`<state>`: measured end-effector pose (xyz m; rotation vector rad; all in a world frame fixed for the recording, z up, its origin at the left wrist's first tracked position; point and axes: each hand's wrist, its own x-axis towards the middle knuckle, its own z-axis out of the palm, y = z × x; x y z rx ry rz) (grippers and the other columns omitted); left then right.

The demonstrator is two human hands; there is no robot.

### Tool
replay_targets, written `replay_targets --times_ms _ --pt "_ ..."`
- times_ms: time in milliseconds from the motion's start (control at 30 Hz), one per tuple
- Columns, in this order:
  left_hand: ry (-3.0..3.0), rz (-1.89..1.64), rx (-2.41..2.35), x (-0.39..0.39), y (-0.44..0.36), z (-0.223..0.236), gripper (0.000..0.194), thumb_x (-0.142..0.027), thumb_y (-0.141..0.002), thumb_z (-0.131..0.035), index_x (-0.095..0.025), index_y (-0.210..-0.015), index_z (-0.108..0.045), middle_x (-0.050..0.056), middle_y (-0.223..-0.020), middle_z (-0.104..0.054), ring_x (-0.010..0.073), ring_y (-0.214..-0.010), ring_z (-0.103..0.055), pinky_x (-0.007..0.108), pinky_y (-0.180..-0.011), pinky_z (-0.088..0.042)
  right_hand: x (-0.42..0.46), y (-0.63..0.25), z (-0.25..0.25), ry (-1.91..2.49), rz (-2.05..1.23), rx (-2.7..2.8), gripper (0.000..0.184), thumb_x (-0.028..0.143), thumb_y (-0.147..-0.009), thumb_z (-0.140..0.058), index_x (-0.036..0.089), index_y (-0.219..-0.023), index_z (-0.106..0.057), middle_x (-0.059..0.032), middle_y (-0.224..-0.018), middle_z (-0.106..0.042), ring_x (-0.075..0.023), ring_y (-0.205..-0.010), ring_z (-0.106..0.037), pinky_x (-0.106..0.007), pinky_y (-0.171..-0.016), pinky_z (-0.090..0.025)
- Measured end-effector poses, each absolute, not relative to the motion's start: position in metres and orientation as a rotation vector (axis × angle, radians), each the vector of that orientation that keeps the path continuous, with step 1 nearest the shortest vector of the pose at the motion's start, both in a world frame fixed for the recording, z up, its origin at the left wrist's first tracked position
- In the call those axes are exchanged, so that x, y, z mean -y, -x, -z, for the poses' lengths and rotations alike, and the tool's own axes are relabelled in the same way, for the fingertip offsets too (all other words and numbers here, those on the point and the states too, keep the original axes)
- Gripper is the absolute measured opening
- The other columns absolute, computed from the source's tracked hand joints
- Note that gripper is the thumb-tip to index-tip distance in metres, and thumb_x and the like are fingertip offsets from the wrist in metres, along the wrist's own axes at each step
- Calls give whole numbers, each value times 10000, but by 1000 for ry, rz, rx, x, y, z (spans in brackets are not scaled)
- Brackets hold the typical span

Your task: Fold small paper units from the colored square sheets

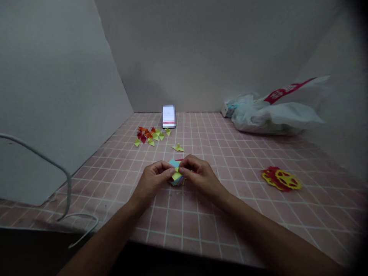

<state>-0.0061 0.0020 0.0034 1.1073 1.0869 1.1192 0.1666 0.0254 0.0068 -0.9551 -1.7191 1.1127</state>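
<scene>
Between my two hands is a small folded piece of yellow paper (176, 175). My left hand (153, 177) pinches its left side between thumb and forefinger. On the right side, my right hand (198, 172) grips it the same way, fingers closed. Beneath the yellow piece lies a fanned stack of coloured paper squares (174, 163), with blue, red and other edges showing; the hands and the yellow piece cover part of it. Just beyond my hands sits a yellow origami crane (178, 148) with its wings spread.
Several red, orange and yellow folded paper pieces (148, 134) lie at the back left, near a lit phone (168, 116). Red and yellow paper cutouts (283, 179) are at the right. Behind them rests a white plastic bag (276, 115). A cable (68, 184) curves at the left.
</scene>
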Motion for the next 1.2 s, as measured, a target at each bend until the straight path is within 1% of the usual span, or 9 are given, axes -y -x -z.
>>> replay_targets --times_ms 133,233,367,533,600,833,1200 --pt "-1116 -1138 -1091 -3 7 -1 170 -296 -750 -753 -147 -756 -669 2 -731 -658 117 -677 -597 246 -678 -476 -25 -167 -7 949 -1142 1720 142 247 -842 -580 176 -721 -596 -14 -755 -586 -150 -736 -544 -288 -686 -427" --pt "-1130 -1141 -1109 -2 7 -1 165 -297 -755 -750 -151 -763 -674 5 -739 -665 123 -685 -606 251 -685 -481 -25 -167 -7 939 -1170 1719 172 278 -864 -564 176 -731 -602 -29 -790 -607 -158 -756 -552 -302 -705 -437" --pt "-1192 -1157 -1132 -1 7 -3 166 -304 -757 -753 -154 -764 -683 -1 -732 -665 117 -682 -605 234 -670 -474 -27 -166 -5 937 -1165 1716 174 302 -835 -616 181 -712 -594 -27 -778 -608 -163 -758 -560 -307 -706 -441" --pt "-1192 -1139 -1078 -1 7 -4 224 -364 -839 -670 -148 -782 -684 12 -731 -660 129 -690 -611 258 -694 -500 -28 -166 -2 909 -1148 1717 133 268 -830 -615 180 -731 -613 -30 -799 -615 -164 -769 -574 -314 -720 -451" --pt "-1179 -1130 -1058 -1 7 -4 233 -368 -851 -658 -145 -791 -688 19 -740 -665 133 -700 -615 267 -709 -507 -28 -167 -1 907 -1140 1724 116 252 -833 -607 177 -746 -624 -34 -815 -618 -165 -779 -579 -317 -728 -453" --pt "-1189 -1101 -1070 -1 8 -2 203 -342 -840 -682 -143 -836 -719 28 -762 -681 132 -703 -620 271 -717 -514 -29 -168 0 910 -1109 1725 111 233 -843 -601 180 -754 -641 -35 -839 -627 -161 -789 -579 -312 -740 -453" --pt "-1234 -1101 -1121 -1 7 -6 168 -320 -813 -699 -155 -797 -725 14 -754 -689 123 -696 -620 250 -709 -499 -28 -169 -2 920 -1132 1708 126 251 -845 -595 177 -749 -631 -35 -826 -610 -166 -778 -567 -320 -723 -447"
